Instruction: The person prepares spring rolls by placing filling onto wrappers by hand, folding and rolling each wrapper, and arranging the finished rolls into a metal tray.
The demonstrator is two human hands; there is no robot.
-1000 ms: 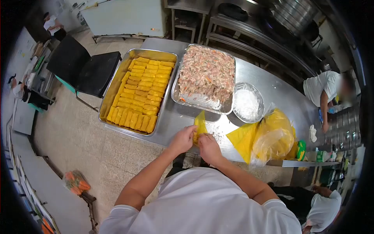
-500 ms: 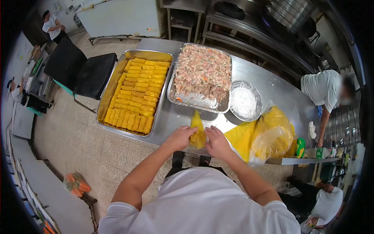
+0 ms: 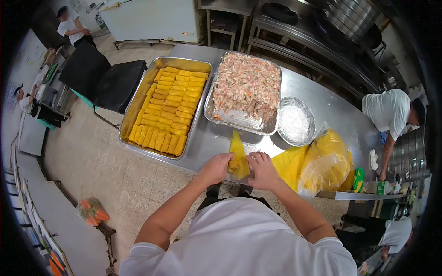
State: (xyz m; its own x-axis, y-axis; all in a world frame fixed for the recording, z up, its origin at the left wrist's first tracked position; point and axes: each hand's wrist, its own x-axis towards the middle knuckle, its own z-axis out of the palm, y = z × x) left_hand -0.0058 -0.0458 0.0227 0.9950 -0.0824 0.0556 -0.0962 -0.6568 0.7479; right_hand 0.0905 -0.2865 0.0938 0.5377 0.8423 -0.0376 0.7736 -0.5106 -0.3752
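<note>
A yellow wrapper sheet (image 3: 237, 152) lies at the table's near edge, with a bit of filling at its left side. My left hand (image 3: 217, 168) pinches the wrapper's left edge by the filling. My right hand (image 3: 263, 170) is at its right edge, fingers bent; whether they grip it is unclear. Beyond my hands is a metal tray (image 3: 207, 112) of meat filling (image 3: 246, 85). Left of it stands a tray (image 3: 126, 122) with rows of yellow rolls (image 3: 172, 108). A metal bowl (image 3: 313, 120) holds a white substance (image 3: 293, 123).
A stack of yellow wrappers (image 3: 287, 163) and a plastic bag (image 3: 324, 161) lie right of my hands. A black chair (image 3: 122, 85) stands left of the table. Co-workers are at the right (image 3: 389, 112), lower right (image 3: 396, 234) and far left (image 3: 69, 25).
The wrapper has been opened out from its folded state, and my right hand has moved away to its right side. The co-worker at the right has shifted an arm.
</note>
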